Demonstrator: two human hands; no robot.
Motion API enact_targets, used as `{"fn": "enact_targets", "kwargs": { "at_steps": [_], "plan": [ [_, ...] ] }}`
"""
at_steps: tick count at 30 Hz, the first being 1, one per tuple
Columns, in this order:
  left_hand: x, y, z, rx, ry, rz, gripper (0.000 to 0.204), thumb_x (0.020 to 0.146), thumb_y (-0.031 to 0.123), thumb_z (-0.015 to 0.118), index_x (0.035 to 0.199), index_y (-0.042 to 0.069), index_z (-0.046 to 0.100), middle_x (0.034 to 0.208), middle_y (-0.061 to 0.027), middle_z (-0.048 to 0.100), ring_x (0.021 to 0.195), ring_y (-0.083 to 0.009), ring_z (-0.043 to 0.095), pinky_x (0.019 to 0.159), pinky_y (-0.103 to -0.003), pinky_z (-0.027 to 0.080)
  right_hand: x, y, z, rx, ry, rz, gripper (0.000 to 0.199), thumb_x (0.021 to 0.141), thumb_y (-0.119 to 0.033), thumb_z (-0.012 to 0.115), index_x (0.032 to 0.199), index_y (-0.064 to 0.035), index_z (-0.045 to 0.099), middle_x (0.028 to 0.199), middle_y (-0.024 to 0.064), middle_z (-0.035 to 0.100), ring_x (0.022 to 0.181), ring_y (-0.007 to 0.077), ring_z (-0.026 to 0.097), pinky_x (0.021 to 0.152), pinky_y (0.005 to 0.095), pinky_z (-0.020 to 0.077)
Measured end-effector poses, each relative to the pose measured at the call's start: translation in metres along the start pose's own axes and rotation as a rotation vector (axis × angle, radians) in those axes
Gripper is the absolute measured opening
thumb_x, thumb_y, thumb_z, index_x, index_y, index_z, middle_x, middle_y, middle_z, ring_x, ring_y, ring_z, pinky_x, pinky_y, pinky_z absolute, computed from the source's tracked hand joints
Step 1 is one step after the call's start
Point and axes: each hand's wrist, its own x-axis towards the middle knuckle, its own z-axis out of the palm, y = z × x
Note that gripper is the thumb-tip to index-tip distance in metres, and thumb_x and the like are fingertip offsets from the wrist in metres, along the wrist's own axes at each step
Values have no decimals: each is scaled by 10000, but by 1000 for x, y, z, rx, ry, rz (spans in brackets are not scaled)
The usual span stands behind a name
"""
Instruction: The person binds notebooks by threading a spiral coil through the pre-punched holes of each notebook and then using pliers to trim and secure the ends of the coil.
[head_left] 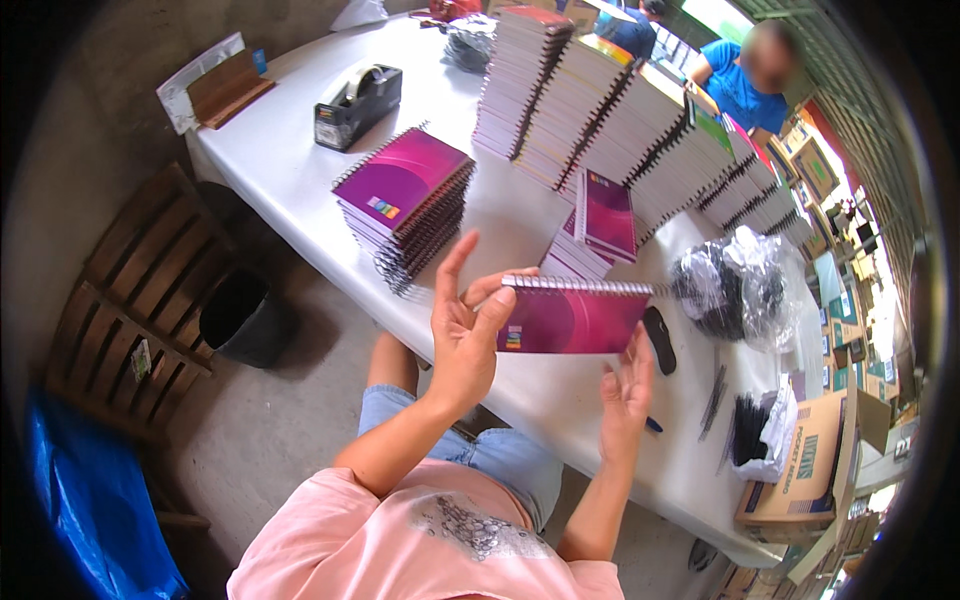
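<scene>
A purple spiral notebook (573, 318) is held up over the near edge of the table, its wire binding along the top. My left hand (468, 335) grips its left end, thumb on the front and index finger raised. At the lower right corner, my right hand (628, 395) has its fingertips against the notebook's edge. Just beyond, a stack of matching purple notebooks (408, 185) stands on the white table (280, 150). More purple notebooks (606, 215) lie loosely piled behind the held one.
Tall rows of spiral notebooks (600, 120) line the far side. A tape dispenser (357, 105) stands at the far left. To the right are bagged black coils (735, 290), a dark flat object (659, 340) and a cardboard box (800, 460). A person in blue (745, 85) is beyond; a black bin (245, 318) is left.
</scene>
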Motion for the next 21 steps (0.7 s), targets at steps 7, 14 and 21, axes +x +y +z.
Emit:
{"fn": "enact_targets", "kwargs": {
  "at_steps": [7,14,21],
  "plan": [
    [27,64,-40,772,87,902,519,903,186,546,1350,14,345,1316,-191,447,1231,-276,441,1068,-408,261,102,-78,51,1090,-4,50,352,874,-23,585,1217,-30,509,1035,56,597,934,121,578,808,293,492],
    [99,69,-95,859,339,522,414,959,317,475,1261,33,491,1253,-131,511,1172,-218,464,986,-302,333,201,-125,105,1529,-192,118,360,901,-72,509,1260,-65,483,1012,60,636,902,154,618,802,265,499],
    [116,45,-104,739,297,470,501,991,422,330,1140,-3,548,1067,-126,602,1004,-201,549,929,-295,376,227,-151,154,86,-396,-809,395,703,-108,612,1096,-82,585,779,153,621,712,278,598,751,376,449]
  ]
}}
